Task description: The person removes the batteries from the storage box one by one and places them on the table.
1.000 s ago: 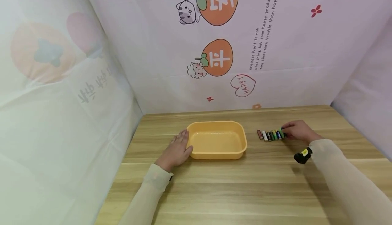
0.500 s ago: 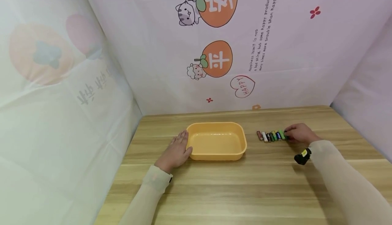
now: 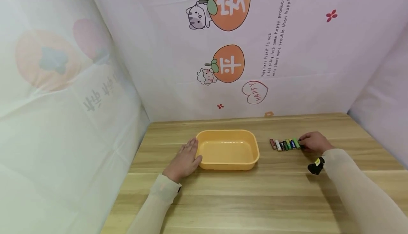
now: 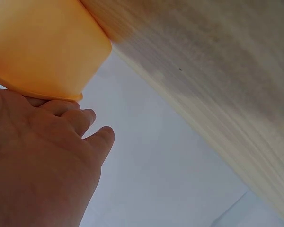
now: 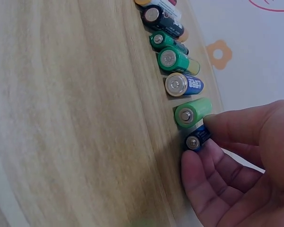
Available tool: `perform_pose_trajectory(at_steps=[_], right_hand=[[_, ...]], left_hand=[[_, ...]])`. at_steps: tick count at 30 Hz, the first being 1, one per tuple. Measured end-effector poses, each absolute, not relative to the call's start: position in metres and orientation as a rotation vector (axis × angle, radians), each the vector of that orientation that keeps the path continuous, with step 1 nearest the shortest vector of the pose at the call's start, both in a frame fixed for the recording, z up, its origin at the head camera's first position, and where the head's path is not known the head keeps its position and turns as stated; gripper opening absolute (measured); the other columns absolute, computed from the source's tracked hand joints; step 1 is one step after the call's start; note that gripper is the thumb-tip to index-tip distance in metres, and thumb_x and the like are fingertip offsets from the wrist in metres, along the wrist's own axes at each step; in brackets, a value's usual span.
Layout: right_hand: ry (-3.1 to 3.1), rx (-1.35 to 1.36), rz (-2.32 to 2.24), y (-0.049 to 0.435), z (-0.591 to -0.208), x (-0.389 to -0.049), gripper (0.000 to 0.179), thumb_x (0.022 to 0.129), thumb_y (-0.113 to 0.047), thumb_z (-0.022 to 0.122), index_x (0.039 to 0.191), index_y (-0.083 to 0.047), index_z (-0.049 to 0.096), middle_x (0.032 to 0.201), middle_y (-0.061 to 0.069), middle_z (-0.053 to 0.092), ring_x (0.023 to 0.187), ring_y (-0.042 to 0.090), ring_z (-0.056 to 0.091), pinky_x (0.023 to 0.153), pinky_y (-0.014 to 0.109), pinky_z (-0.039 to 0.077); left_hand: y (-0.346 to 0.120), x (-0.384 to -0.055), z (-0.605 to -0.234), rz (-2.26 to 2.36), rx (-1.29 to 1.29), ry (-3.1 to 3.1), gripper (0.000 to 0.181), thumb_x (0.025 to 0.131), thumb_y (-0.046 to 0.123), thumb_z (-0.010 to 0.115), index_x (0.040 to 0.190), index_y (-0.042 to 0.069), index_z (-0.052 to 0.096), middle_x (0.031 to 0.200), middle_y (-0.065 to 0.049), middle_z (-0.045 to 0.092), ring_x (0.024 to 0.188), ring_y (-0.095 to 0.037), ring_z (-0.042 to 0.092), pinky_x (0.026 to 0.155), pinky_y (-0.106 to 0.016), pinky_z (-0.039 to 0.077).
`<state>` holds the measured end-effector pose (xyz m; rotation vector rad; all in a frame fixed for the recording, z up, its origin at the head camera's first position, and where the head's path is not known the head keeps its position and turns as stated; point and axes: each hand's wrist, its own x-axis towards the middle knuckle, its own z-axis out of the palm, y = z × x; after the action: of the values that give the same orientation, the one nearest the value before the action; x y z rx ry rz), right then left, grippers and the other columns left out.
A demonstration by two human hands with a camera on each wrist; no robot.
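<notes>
A row of several batteries point(image 3: 285, 144) lies side by side on the wooden table. At the row's right end my right hand point(image 3: 315, 142) pinches a small dark blue battery point(image 5: 199, 138) between thumb and fingers, low over the wood. Right beside it, close to the thumb, lies a light green battery point(image 5: 194, 112), followed by a thicker blue one point(image 5: 183, 84). My left hand point(image 3: 183, 160) rests against the left end of a yellow plastic basin point(image 3: 227, 166), its fingers straight along the rim. No objects show inside the basin.
The wooden table point(image 3: 236, 198) reaches back to a white printed cloth point(image 3: 165, 67) hanging behind it. More white cloth point(image 3: 63, 138) hangs along the left side. A black wrist device point(image 3: 315, 166) sits at the right sleeve.
My right hand has shifted slightly right, away from the light green battery, which shows more fully now. The left hand stays at the basin. The head view has tilted a little.
</notes>
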<state>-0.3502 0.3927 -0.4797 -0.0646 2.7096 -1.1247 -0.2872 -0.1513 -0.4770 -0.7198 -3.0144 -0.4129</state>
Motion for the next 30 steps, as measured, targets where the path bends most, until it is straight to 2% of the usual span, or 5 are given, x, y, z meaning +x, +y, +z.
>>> perform_pose_trajectory(at_steps=[14, 20, 25, 30], right_hand=[[2.773, -0.074, -1.003, 0.3921, -0.4812, -0.3563, 0.037, 0.096, -0.014, 0.053, 0.118, 0.015, 0.060, 0.106, 0.028, 0.063, 0.078, 0.021, 0.062, 0.063, 0.034, 0.054], [2.778, -0.077, -0.980, 0.3924, -0.4838, -0.3582, 0.037, 0.096, -0.015, 0.053, 0.117, 0.014, 0.061, 0.102, 0.024, 0.065, 0.073, 0.020, 0.061, 0.060, 0.034, 0.052], [2.774, -0.068, -0.961, 0.3898, -0.4822, -0.3571, 0.038, 0.096, -0.016, 0.053, 0.117, 0.014, 0.061, 0.101, 0.024, 0.065, 0.076, 0.022, 0.060, 0.061, 0.034, 0.052], [2.790, -0.049, -0.964, 0.3878, -0.4787, -0.3567, 0.038, 0.096, -0.015, 0.053, 0.118, 0.014, 0.061, 0.098, 0.022, 0.065, 0.077, 0.022, 0.059, 0.062, 0.033, 0.052]], left_hand=[[-0.1509, -0.2905, -0.4768, -0.398, -0.720, -3.012, 0.066, 0.105, 0.040, 0.028, 0.155, 0.000, 0.010, 0.161, -0.015, 0.010, 0.147, -0.028, 0.010, 0.117, -0.046, 0.011], [-0.1514, -0.2894, -0.4770, -0.408, -0.714, -3.026, 0.066, 0.106, 0.040, 0.028, 0.155, 0.001, 0.009, 0.161, -0.015, 0.009, 0.147, -0.026, 0.008, 0.117, -0.045, 0.011], [-0.1522, -0.2896, -0.4782, -0.397, -0.710, -3.032, 0.065, 0.106, 0.039, 0.028, 0.155, 0.001, 0.008, 0.161, -0.013, 0.006, 0.147, -0.026, 0.008, 0.117, -0.044, 0.010], [-0.1527, -0.2902, -0.4762, -0.416, -0.732, -3.007, 0.066, 0.106, 0.040, 0.028, 0.155, -0.001, 0.010, 0.161, -0.015, 0.009, 0.147, -0.028, 0.009, 0.117, -0.046, 0.011]])
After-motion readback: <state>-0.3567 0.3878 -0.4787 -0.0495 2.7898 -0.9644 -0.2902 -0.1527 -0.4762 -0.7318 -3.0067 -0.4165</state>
